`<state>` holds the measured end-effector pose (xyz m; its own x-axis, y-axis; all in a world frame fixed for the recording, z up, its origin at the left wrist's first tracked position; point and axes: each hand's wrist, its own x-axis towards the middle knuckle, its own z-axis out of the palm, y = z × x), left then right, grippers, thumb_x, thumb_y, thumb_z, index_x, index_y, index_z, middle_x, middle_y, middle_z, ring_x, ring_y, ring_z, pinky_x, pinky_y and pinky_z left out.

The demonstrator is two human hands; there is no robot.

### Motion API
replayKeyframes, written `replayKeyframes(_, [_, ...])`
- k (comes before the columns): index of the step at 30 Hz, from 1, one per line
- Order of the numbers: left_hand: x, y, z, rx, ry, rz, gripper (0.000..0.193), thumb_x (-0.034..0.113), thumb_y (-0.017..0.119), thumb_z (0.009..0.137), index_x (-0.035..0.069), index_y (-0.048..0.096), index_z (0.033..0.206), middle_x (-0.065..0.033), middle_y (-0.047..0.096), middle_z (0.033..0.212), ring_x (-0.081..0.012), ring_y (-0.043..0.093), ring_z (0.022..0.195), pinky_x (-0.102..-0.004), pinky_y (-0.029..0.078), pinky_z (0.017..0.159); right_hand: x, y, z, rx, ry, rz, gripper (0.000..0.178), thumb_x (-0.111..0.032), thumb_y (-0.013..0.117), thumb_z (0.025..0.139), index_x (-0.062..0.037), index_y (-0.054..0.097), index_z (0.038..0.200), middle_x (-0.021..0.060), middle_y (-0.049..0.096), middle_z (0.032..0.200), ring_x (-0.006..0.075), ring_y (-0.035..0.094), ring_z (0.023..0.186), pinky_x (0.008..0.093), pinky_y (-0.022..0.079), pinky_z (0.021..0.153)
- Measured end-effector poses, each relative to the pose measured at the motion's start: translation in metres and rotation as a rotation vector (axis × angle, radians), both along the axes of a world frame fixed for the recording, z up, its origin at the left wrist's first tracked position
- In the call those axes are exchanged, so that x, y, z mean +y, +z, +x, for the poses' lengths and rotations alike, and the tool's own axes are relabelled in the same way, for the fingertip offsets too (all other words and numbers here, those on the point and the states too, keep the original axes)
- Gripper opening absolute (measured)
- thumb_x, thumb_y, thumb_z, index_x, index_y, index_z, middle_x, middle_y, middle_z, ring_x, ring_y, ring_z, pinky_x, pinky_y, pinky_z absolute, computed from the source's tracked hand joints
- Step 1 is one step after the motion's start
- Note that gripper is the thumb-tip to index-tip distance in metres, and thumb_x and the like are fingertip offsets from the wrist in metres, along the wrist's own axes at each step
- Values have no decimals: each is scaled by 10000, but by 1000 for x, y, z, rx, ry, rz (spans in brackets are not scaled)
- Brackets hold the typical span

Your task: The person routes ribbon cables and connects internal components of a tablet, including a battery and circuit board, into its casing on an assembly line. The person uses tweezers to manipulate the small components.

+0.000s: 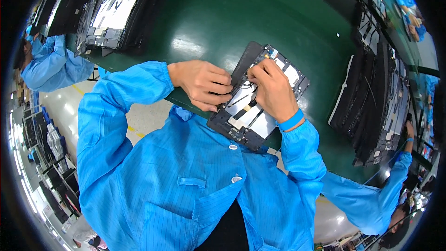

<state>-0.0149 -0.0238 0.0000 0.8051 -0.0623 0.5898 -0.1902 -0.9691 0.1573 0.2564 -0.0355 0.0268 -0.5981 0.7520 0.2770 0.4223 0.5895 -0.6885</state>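
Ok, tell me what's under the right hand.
Under the right hand is an opened device; its white panels show around the hand. Whatever lies directly beneath the hand is covered.

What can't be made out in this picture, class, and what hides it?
In the head view:
1. Whatever the right hand may pinch, and the part of the open device beneath: covered by that hand.
2. The palm of the left hand: its back hides it.
3. The far end of the upper-left device stack: cut off by the picture's upper edge.
4. What the grey items at far left are: too small.
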Motion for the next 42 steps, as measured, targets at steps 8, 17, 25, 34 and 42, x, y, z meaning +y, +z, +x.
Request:
replayKeyframes(8, [2,-2,-2,1,-41,-68,382,298,700,1001,-77,769,1025,-240,724,1037,-384,728,949,-444,637,842,2,-1,2,-6,7,-13,253,140,692,783,-31,643,963,121,582,956,348,658,978,468,564,831])
replayKeyframes(17, [3,-4,-4,45,-49,-103,389,301,644,1049,-61,784,1057,-228,736,1034,-352,734,929,-502,648,985,4,4,6,-20,38,-111,248,167,673,776,-8,644,949,132,593,955,363,657,980,478,564,828])
replayKeyframes(25, [3,-2,-5,30,-58,-119,410,324,686,1018,-73,773,1065,-239,729,1071,-396,730,961,-467,647,886,10,11,14,-31,90,-282,220,168,665,785,16,648,944,162,601,943,404,666,938,473,545,808])
replayKeyframes(34, [3,-4,-4,26,-65,-127,395,319,712,1010,-69,771,1056,-234,721,1063,-396,724,969,-457,640,867,11,15,10,-34,67,-281,185,153,665,820,14,636,938,176,608,932,423,671,916,487,529,782])
replayKeyframes(42, [4,-2,2,17,-64,-141,330,282,746,992,-47,756,1001,-213,714,1044,-394,719,968,-450,640,869,10,15,6,-24,36,-230,170,134,691,839,3,638,932,174,617,917,418,678,881,483,535,752])
